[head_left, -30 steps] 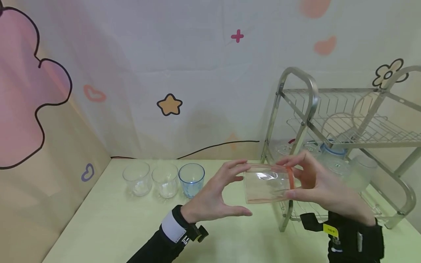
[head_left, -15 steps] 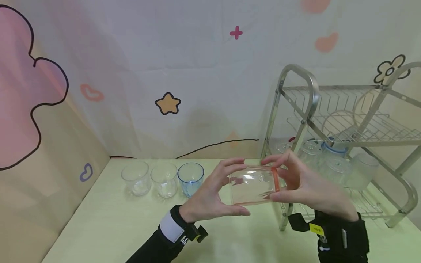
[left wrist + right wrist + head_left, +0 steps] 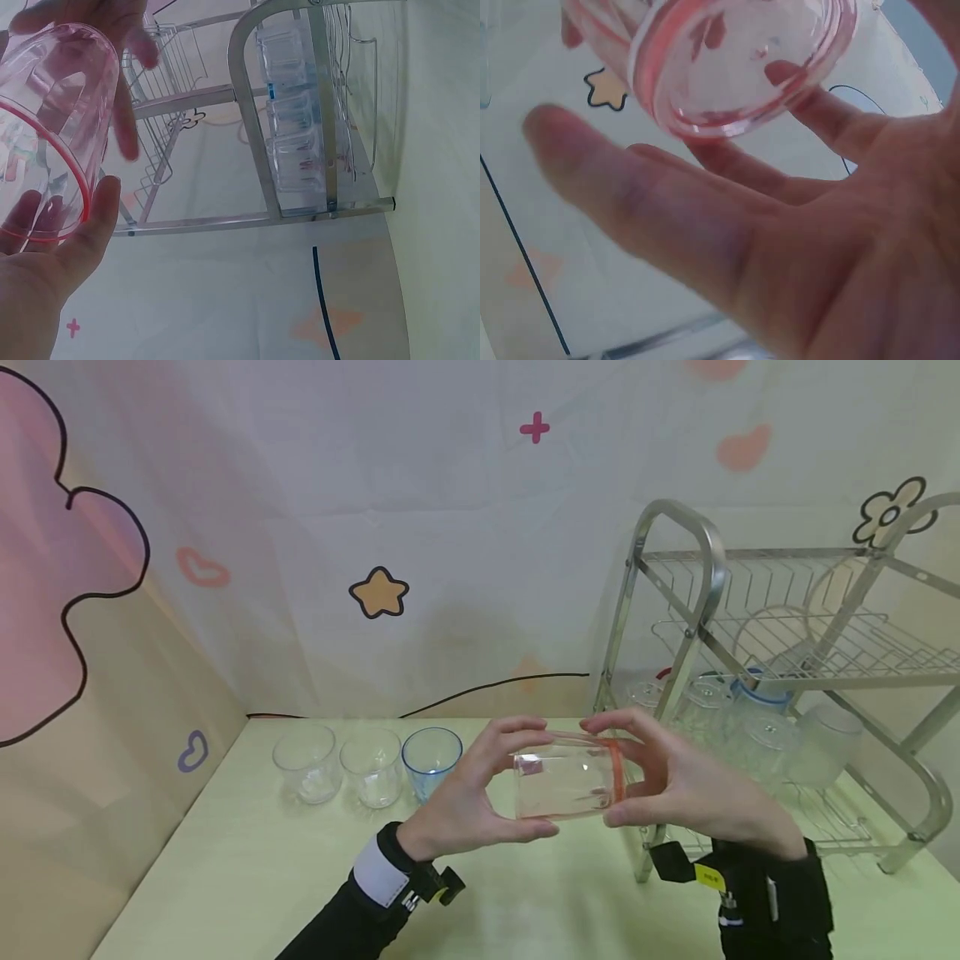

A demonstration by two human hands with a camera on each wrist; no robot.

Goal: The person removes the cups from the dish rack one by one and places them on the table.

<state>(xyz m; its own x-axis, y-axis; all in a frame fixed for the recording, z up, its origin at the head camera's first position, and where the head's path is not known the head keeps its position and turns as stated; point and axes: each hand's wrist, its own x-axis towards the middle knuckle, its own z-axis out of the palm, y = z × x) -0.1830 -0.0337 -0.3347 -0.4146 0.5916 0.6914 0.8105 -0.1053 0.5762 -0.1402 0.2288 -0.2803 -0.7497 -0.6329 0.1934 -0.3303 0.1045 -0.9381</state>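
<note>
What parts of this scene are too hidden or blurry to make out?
- Head view: the cups on the rack's lower shelf blur together behind the frame bars; their number is unclear.
- Right wrist view: the right hand, blurred, fills the frame and hides the table.
- Left wrist view: the pink cup is cut off by the left edge.

The clear pink-tinted plastic cup with a red rim [image 3: 567, 775] looks thin, smooth and glossy, catching bright glints. The two-tier silver metal dish rack [image 3: 678, 556] has polished tube frames and shiny wire shelves. The two clear glossy tumblers [image 3: 307, 763] and the blue see-through tumbler [image 3: 431, 758] shine likewise. The pale yellow-green counter [image 3: 247, 868] is smooth with a soft, near-matt sheen. The printed backdrop sheet [image 3: 420, 527] looks matt and slightly creased.
</note>
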